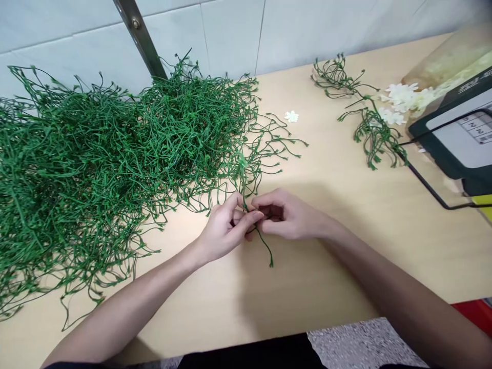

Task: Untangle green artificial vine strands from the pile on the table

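A thin green artificial flower stem [265, 247] passes between my two hands, its lower end sticking out toward me over the table. My left hand [229, 225] pinches it between thumb and fingers. Close against it on the right, my right hand [290, 214] has its fingertips closed on the same stem; the exact point of contact is partly hidden. Above my fingers the stem runs up to the right edge of a big tangled pile of green stems [154, 138], where its branches spread out.
One loose white flower [291, 117] lies right of the pile. A branched green stem [369, 110] rests farther right, by white petals [402, 97] spilling from a clear bag [442, 61]. A dark-framed box-like object [461, 128] with a black wire stands there. A metal bar [140, 38] leans at the tiled wall.
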The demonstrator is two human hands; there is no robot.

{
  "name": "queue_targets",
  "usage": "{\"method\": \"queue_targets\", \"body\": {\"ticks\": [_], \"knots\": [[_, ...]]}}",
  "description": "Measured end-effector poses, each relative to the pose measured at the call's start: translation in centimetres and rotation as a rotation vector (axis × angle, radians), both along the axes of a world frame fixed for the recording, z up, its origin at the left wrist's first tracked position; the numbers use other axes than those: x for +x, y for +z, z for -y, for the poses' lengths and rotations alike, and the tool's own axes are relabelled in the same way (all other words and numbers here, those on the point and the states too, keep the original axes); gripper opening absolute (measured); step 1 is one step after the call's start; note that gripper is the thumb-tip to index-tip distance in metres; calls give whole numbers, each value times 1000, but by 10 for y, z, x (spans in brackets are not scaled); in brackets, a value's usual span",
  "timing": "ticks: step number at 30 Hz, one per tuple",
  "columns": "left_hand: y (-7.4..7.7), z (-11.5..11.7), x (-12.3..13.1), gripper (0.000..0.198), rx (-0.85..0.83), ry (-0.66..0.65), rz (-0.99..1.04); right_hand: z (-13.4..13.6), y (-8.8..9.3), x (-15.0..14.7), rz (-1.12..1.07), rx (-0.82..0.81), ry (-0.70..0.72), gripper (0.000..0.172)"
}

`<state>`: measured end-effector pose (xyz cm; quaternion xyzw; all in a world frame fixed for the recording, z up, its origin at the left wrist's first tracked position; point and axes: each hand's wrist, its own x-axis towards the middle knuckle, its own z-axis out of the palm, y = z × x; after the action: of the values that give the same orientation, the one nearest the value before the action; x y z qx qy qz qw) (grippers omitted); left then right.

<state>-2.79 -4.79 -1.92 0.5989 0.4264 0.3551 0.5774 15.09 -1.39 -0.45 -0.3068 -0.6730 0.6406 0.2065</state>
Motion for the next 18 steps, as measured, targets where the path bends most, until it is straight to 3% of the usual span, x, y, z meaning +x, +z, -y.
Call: {"method": "queue_targets", "body": {"ticks": [8, 13, 18], "knots": [[-3, 2, 2, 34, -14, 75, 44, 0, -9, -5, -56, 243, -127, 10], [-2, 6, 1, 32, 1, 83, 1, -2, -14, -6, -127, 249, -104, 12], [-4, -1, 1, 34, -49, 199, 245, -6, -17, 3, -169, 218, -161, 9]]}}
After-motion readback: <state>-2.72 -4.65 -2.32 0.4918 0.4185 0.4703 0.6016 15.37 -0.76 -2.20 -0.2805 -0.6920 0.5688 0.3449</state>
